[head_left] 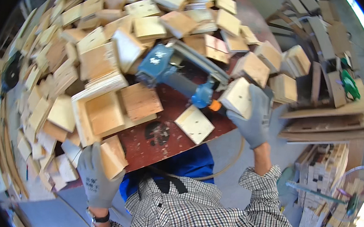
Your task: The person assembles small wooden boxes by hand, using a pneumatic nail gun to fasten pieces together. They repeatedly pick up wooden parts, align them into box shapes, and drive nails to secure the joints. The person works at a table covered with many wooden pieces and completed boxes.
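My left hand (99,178), in a grey work glove, grips a small wooden block (114,156) at the table's near edge, thumb on one side and fingers on the other. My right hand (254,119), gloved alike, is closed round the outer side of a pale square wooden block (237,96) by the right edge. Between them a blue nail gun (179,73) lies on the dark red table (142,151), an orange fitting at its near end. One flat square wooden piece (194,124) with small dark marks rests in front of it.
Heaped wooden blocks (62,74) cover the left and far table. More blocks (284,86) sit along its right edge. A hose (230,165) hangs below the near edge. To the right are stacked boards (325,122), a green tool (350,84) and piled wood strips (318,185).
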The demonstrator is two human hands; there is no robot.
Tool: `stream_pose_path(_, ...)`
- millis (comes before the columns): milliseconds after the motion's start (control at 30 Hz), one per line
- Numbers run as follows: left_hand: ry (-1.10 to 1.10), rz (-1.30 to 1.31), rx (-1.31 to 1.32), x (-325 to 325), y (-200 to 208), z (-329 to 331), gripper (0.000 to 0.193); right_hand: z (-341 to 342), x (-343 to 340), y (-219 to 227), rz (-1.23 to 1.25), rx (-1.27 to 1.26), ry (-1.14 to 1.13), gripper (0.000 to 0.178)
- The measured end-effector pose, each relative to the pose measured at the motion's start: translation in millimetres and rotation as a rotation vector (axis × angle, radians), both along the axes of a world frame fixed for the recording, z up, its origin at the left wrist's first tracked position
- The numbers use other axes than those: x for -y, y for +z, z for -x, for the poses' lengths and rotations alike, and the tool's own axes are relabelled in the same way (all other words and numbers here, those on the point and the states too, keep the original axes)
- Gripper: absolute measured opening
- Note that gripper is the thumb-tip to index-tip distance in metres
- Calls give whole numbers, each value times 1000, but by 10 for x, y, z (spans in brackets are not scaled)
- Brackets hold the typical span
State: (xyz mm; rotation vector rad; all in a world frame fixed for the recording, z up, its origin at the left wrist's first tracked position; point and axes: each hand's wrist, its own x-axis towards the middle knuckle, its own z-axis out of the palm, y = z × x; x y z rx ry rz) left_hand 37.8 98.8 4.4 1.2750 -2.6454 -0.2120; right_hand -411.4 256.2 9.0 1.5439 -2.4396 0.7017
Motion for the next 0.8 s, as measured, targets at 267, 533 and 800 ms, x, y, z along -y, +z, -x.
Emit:
stream_pose_path(267,-11,-5,-122,15,118,64,78,-439,185,494,-138,-367,-98,79)
stream_pose_path(533,35,60,-186,-117,153,89,105,-2010,1358,179,-79,8,625,71)
stream_pose_path(800,-1,42,-220,-210,74,39,96,-2028,1715,-177,10,-309,577,63)
